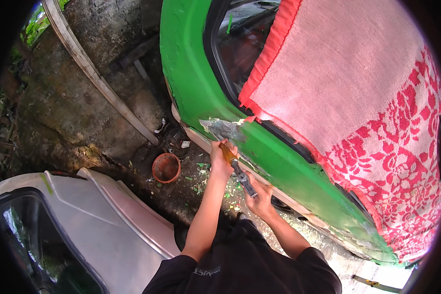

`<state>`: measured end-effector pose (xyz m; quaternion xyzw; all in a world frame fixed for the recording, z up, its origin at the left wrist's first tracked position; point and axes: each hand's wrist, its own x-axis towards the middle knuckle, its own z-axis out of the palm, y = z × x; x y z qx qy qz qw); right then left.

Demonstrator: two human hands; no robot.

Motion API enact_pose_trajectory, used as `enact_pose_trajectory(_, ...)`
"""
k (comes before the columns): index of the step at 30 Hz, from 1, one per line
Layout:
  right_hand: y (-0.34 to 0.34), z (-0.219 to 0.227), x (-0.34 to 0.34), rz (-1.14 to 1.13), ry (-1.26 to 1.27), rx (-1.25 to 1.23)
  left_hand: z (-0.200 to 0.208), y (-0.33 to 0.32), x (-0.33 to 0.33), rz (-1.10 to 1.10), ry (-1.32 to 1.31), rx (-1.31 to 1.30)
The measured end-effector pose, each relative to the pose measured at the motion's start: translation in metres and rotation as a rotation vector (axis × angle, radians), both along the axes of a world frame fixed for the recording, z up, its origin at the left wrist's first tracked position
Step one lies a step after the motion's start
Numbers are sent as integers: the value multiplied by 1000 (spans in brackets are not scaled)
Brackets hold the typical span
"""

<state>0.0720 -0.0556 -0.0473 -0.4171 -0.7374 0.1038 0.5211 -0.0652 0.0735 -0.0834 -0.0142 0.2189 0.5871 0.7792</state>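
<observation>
In front of me is the side of a green car point(274, 157). A ragged patch of bare grey metal point(225, 130) with peeled, pale edges shows in its paint. Just below that patch my left hand point(220, 162) is closed around the amber handle of a tool point(229, 155). The tool's grey metal part slants down to my right hand point(260, 197), whose fingers are wrapped round its lower end. I cannot make out the tool's exact kind. Both hands are close to the car's lower side.
A pink and red patterned blanket point(362, 88) covers the green car's window and roof. Behind me on the left stands a silver car point(117, 220). A terracotta pot point(166, 168) sits on ground strewn with green paint flakes point(199, 182). A long curved strip point(100, 81) leans by the mossy wall.
</observation>
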Motion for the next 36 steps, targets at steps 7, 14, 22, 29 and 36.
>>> enact_pose_trajectory(7, -23, 26, -4, -56, 167, 169, 2, -4, -3, 14, -56, 1)
enact_pose_trajectory(14, -8, 14, -8, -108, 172, -160, 6, 6, -7, 1, 43, 95)
enact_pose_trajectory(22, -1, 5, -4, -206, 131, -356, 9, 5, 11, 80, 104, -77)
enact_pose_trajectory(29, -7, 12, 4, -91, 575, -76, 4, 4, 3, 6, 138, -7)
enact_pose_trajectory(36, 9, -2, -1, -298, -51, -233, 3, -2, 4, 10, 187, -41)
